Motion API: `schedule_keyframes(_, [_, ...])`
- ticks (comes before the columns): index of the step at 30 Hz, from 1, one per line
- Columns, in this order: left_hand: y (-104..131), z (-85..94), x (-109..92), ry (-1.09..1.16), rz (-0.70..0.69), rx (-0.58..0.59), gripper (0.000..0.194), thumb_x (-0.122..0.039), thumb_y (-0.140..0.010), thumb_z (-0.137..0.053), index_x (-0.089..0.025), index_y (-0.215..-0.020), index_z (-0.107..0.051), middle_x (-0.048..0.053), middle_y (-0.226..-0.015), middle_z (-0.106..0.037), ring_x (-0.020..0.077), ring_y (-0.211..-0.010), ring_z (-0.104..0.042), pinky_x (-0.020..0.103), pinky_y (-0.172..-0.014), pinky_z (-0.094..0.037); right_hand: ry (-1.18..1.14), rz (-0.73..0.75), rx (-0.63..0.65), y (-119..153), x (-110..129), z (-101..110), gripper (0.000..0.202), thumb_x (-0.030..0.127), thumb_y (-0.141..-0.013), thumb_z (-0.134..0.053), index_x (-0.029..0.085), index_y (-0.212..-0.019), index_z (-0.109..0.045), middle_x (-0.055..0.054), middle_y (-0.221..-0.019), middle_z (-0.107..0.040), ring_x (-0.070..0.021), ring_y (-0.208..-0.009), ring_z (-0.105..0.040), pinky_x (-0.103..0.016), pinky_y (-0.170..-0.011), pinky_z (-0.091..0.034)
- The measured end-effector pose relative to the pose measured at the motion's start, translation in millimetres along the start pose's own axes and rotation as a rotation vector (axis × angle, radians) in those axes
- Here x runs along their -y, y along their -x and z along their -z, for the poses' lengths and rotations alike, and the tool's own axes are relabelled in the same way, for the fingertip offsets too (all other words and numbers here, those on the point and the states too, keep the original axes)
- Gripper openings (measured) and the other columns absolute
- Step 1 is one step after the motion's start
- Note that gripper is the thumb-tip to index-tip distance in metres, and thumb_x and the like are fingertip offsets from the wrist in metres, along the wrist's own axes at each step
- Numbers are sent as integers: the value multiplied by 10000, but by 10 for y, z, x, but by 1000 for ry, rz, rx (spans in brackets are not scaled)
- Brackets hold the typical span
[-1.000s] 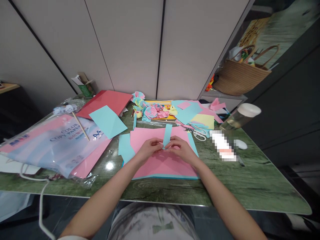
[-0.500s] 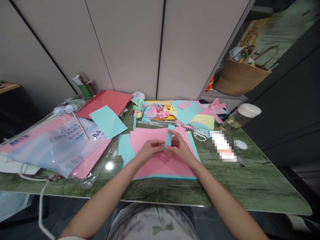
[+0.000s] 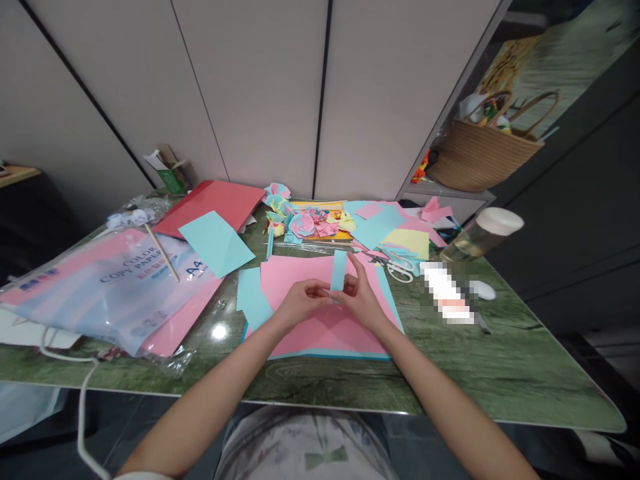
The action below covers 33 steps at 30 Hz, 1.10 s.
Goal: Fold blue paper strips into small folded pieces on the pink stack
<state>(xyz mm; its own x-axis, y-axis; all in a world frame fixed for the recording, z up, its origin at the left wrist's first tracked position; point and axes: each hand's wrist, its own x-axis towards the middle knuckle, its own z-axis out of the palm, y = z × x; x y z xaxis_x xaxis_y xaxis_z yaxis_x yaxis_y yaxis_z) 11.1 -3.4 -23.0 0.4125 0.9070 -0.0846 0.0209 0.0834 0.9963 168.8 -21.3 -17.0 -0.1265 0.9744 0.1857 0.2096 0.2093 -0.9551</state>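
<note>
A light blue paper strip [image 3: 339, 271] stands upright between my hands, its lower end pinched at the fingertips. My right hand [image 3: 359, 297] is closed on the strip, with the index finger raised beside its right edge. From the other side, my left hand [image 3: 304, 300] meets the strip's lower end with thumb and fingers pinched together; the exact grip there is partly hidden. Under both hands lies a pink paper sheet [image 3: 320, 333] on top of light blue sheets. Another light blue piece [image 3: 251, 293] pokes out at the left of the stack.
A plastic pack of colour copy paper [image 3: 115, 287] with a stick on it lies left. Behind are a red folder [image 3: 215, 200], paper flowers [image 3: 303, 225] and paper scraps [image 3: 377, 230]. Scissors [image 3: 401, 270], a capped bottle [image 3: 480, 233] and a white oval object [image 3: 483, 290] lie right.
The strip has turned to stand straighter and face me more. My right index finger has lifted off its face to the edge. Both hands stay in nearly the same place.
</note>
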Motion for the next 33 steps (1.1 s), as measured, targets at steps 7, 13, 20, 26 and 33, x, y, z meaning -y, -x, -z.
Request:
schedule_keyframes(7, [1,17,6,97,19,-7,319,-266,-592,-674,-132,-868,-584,31,-690,-619,119,-600,-552,225,-551,-399,-30,-94,29,-51,-90,22,222,367,-686,-567,179,-784,-504,42,-608,-454,-96,-556,-446,-226,-521,-359])
schedule_keyframes(13, [1,19,9,76,27,-24,334,-286,-580,-680,-138,-865,-587,21,-675,-622,100,-562,-523,202,-499,-353,75,-104,33,-38,-67,38,273,407,-709,-531,178,-592,-439,45,-539,-414,-98,-526,-408,-227,-520,-324])
schedule_keyframes(20, [7,7,4,90,33,-15,311,-275,-577,-678,-140,-841,-585,17,-694,-610,93,-568,-514,194,-488,-343,105,-89,2,-33,-77,11,317,421,-722,-512,184,-561,-376,55,-522,-330,-90,-512,-335,-215,-491,-269])
schedule_keyframes(26, [21,2,-28,119,56,-13,308,-261,-561,-686,-143,-829,-591,16,-707,-602,105,-604,-530,205,-522,-366,111,-81,-11,-24,-86,-6,318,433,-728,-498,191,-570,-364,56,-522,-328,-92,-505,-328,-219,-491,-269])
schedule_keyframes(33, [42,16,-59,232,110,13,249,-260,-620,-632,-158,-844,-600,-2,-689,-574,84,-592,-509,204,-552,-363,133,-72,-10,-34,-52,18,320,423,-727,-500,187,-563,-361,53,-530,-333,-94,-515,-344,-216,-505,-276])
